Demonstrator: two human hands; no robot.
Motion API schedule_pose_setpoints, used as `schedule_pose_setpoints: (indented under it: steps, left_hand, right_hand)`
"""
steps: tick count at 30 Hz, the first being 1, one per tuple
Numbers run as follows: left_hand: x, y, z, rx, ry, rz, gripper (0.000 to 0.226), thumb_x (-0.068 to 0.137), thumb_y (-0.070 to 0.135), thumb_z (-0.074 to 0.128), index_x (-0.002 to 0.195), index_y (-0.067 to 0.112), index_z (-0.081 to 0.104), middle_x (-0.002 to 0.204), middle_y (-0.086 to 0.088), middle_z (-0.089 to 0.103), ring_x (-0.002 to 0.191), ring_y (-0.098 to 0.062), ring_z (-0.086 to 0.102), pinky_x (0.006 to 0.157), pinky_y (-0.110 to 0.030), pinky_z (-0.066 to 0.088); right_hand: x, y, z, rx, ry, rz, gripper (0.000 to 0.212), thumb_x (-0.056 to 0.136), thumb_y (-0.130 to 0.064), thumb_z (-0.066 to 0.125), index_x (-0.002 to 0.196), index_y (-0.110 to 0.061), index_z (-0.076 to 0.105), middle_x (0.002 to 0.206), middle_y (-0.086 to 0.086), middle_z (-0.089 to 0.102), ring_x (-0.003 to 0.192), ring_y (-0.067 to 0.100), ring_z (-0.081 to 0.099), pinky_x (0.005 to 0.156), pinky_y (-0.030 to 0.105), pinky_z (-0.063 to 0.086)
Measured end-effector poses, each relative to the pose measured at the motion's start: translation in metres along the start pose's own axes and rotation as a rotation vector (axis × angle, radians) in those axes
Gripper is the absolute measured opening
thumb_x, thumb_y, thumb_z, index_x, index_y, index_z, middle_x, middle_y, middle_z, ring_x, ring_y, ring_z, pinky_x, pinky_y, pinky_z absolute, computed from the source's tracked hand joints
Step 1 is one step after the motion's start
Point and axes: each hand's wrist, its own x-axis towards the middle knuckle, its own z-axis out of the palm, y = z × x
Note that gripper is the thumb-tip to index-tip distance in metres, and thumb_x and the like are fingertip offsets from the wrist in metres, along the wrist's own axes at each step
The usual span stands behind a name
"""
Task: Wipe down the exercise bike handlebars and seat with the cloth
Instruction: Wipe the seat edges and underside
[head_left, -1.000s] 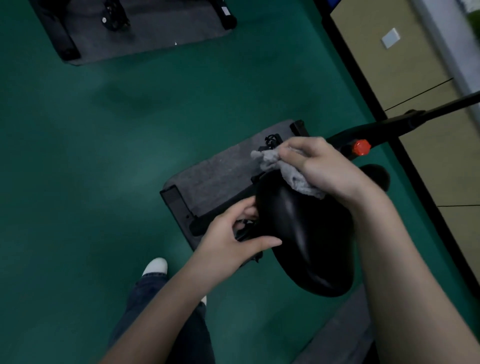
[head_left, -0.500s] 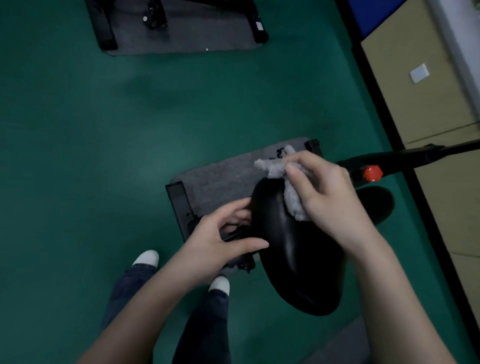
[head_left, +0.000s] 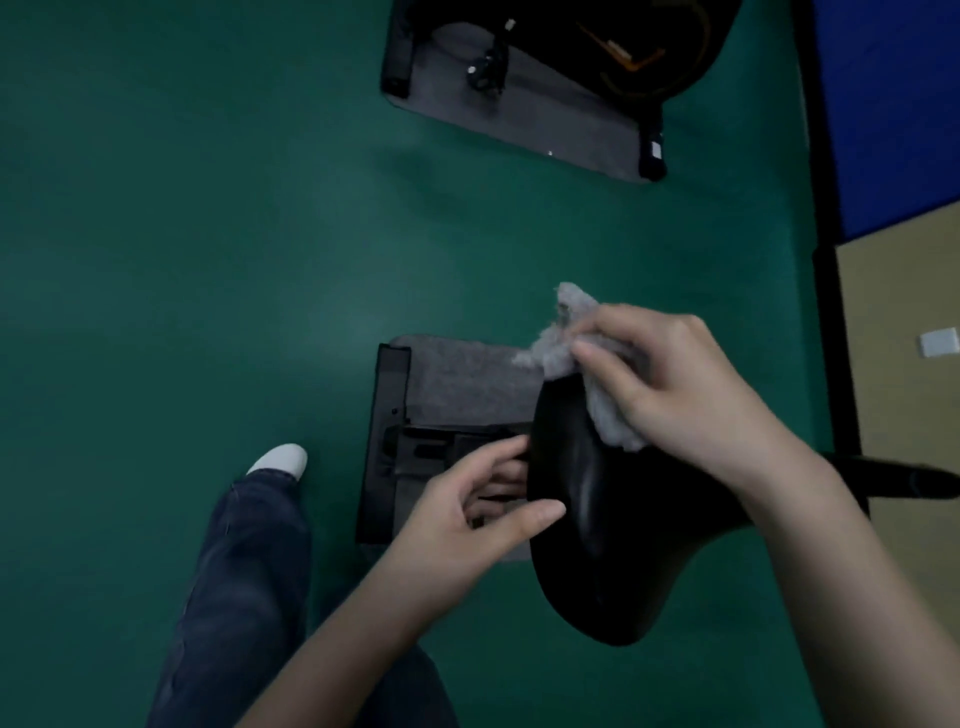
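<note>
Since a moment ago my right hand (head_left: 670, 395) has carried the cloth (head_left: 566, 343) slightly further over the narrow nose of the seat (head_left: 597, 545), thumb and fingers pinching the grey wad against the black surface. My left hand (head_left: 467, 525) grips the seat's side edge just below that hold, thumb on top, fingers tucked under. I judge the seat wipe is underway; next comes a pull back toward my wrist across the wide rear. Beyond my fingertips the nose ends in open air, so pressure should ease there.
</note>
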Motion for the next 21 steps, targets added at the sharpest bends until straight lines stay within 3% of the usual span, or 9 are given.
schedule_pose_setpoints:
  steps: [4,7,10,12,15,19,21]
  left_hand:
    - [-0.007,-0.008,0.012,-0.074,0.089,0.041,0.050,0.057,0.047,0.076,0.104,0.052,0.062,0.102,0.026,0.066,0.098,0.006,0.060,0.083,-0.014,0.047]
    - [-0.008,-0.012,0.019,-0.116,0.146,0.050,0.051,0.061,0.040,0.080,0.107,0.049,0.058,0.102,0.030,0.065,0.099,0.008,0.060,0.080,-0.008,0.045]
    - [-0.008,-0.013,0.023,-0.154,0.168,0.080,0.049,0.062,0.038,0.081,0.106,0.048,0.062,0.101,0.025,0.067,0.099,0.003,0.062,0.081,-0.011,0.046]
    - [-0.007,-0.014,0.024,-0.177,0.175,0.090,0.051,0.061,0.036,0.081,0.107,0.044,0.061,0.099,0.024,0.067,0.098,0.002,0.062,0.082,-0.013,0.047]
    - [-0.007,-0.014,0.025,-0.180,0.189,0.094,0.049,0.063,0.029,0.079,0.107,0.039,0.060,0.096,0.026,0.067,0.095,0.004,0.062,0.082,-0.014,0.048]
    - [-0.009,-0.017,0.027,-0.230,0.184,0.096,0.037,0.067,0.024,0.075,0.103,0.026,0.064,0.100,0.014,0.072,0.096,-0.004,0.066,0.081,-0.018,0.051]
    - [-0.013,-0.020,0.029,-0.256,0.185,0.087,0.040,0.067,0.024,0.079,0.104,0.029,0.064,0.098,0.018,0.071,0.094,-0.001,0.065,0.079,-0.014,0.049]
  right_hand:
    - [-0.005,-0.019,0.012,-0.118,-0.263,-0.225,0.013,0.091,-0.017,0.056,0.091,-0.011,0.068,0.088,-0.008,0.066,0.086,0.006,0.060,0.079,0.017,0.044]
    - [0.018,-0.019,0.012,-0.196,-0.376,-0.184,0.013,0.094,-0.019,0.056,0.094,-0.015,0.069,0.088,-0.001,0.071,0.086,0.014,0.064,0.075,0.022,0.044]
    - [0.035,-0.005,0.004,-0.255,-0.343,-0.064,0.016,0.094,-0.020,0.056,0.098,-0.015,0.070,0.098,0.004,0.073,0.098,0.017,0.064,0.082,0.025,0.044]
    - [0.031,-0.002,-0.001,-0.229,-0.282,-0.036,0.015,0.094,-0.018,0.056,0.096,-0.015,0.070,0.092,-0.002,0.072,0.091,0.008,0.060,0.079,0.028,0.044]
    - [0.005,-0.013,0.001,-0.178,-0.260,-0.175,0.013,0.093,-0.015,0.057,0.090,-0.015,0.069,0.085,-0.009,0.065,0.082,0.000,0.055,0.077,0.014,0.040]
    - [-0.022,-0.026,0.014,-0.234,-0.389,-0.330,0.013,0.092,-0.016,0.055,0.091,-0.013,0.067,0.088,-0.007,0.064,0.088,0.011,0.059,0.087,0.029,0.044]
    - [-0.020,-0.025,0.012,-0.220,-0.354,-0.332,0.010,0.092,-0.011,0.058,0.090,-0.008,0.067,0.088,-0.007,0.062,0.087,0.013,0.060,0.086,0.026,0.044]
